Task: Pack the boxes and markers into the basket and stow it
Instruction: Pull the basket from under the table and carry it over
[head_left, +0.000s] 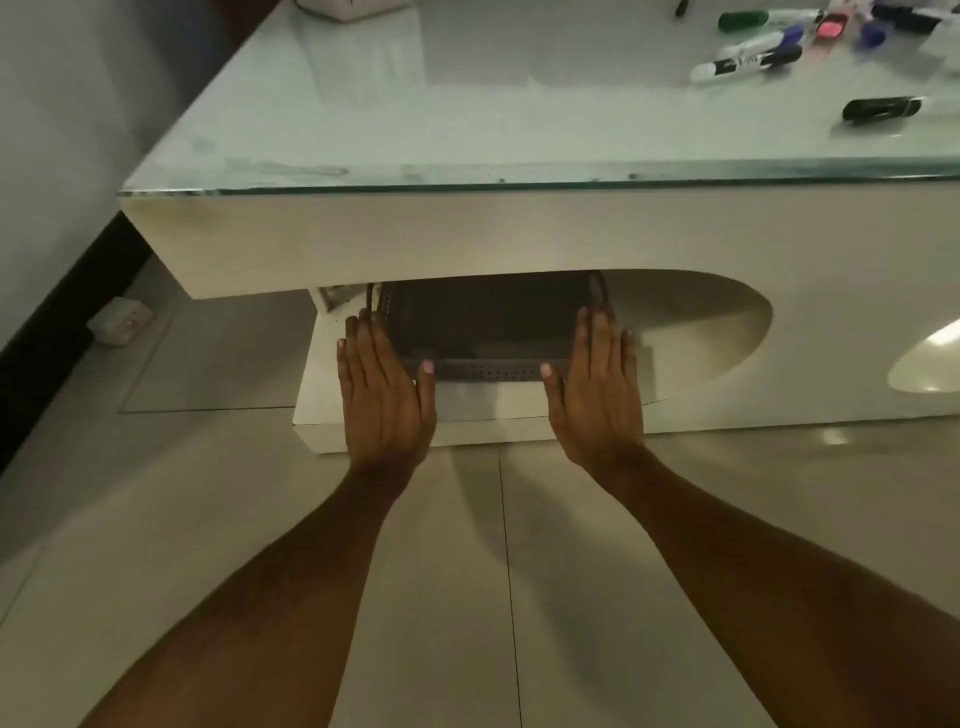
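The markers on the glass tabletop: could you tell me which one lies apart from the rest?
The black marker, alone nearest the table's front edge; the others cluster farther back.

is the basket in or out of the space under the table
In. The dark perforated basket sits on the lower shelf under the tabletop, left hand and right hand flat against its sides.

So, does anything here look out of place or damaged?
Yes. Markers lie scattered on the table's glass top, not packed, while both hands are at the basket on the low shelf. The glass edge looks chipped near its left corner.
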